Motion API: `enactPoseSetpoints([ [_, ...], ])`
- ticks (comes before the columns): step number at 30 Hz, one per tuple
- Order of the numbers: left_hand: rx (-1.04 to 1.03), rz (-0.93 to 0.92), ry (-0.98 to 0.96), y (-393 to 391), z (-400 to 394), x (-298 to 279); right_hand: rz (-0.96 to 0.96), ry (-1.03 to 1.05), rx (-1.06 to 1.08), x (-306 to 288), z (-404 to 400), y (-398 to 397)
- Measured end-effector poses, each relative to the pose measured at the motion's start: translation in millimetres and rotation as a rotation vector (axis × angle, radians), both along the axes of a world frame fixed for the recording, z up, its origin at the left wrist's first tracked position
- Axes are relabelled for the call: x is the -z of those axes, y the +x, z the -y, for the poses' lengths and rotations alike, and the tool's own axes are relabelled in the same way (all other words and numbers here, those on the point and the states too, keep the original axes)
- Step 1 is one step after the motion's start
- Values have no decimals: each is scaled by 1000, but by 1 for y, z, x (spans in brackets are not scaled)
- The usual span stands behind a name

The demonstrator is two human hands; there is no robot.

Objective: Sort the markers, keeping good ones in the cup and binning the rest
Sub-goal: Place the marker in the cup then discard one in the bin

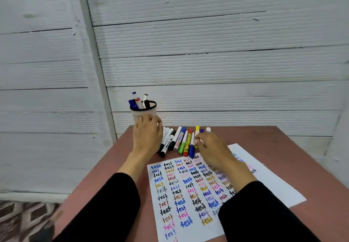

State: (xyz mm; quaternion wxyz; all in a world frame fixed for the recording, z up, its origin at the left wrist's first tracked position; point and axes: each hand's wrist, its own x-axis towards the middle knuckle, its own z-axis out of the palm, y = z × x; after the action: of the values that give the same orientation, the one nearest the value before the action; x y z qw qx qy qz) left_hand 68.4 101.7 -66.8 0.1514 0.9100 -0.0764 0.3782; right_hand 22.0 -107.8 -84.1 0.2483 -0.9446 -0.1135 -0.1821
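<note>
Several markers lie side by side on the worktop, light, stiff, apt to roll; mid-barrel suits pinching. Left hand touches the cup, fingers straight; right hand pinches one.

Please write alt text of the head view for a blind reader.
A person's left hand touches a cup holding markers, while the right hand reaches a row of markers lying above a paper filled with coloured "test" words.

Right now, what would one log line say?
left hand: at cup | right hand: on markers | test sheet: filled
</note>
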Motion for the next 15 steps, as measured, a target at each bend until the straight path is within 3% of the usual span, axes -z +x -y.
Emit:
enactPoseSetpoints([
  [4, -123, -326, -134, -2, -3, 22, -17, 40, 40, 8, 21, -11],
  [7, -104, -459, -185, -2, -9, 26, -44, 89, 54, 11, 24, -10],
  [15, -21, -635, 12, 1, 6, 33, -208, -163, 0, 14, 3, -9],
])
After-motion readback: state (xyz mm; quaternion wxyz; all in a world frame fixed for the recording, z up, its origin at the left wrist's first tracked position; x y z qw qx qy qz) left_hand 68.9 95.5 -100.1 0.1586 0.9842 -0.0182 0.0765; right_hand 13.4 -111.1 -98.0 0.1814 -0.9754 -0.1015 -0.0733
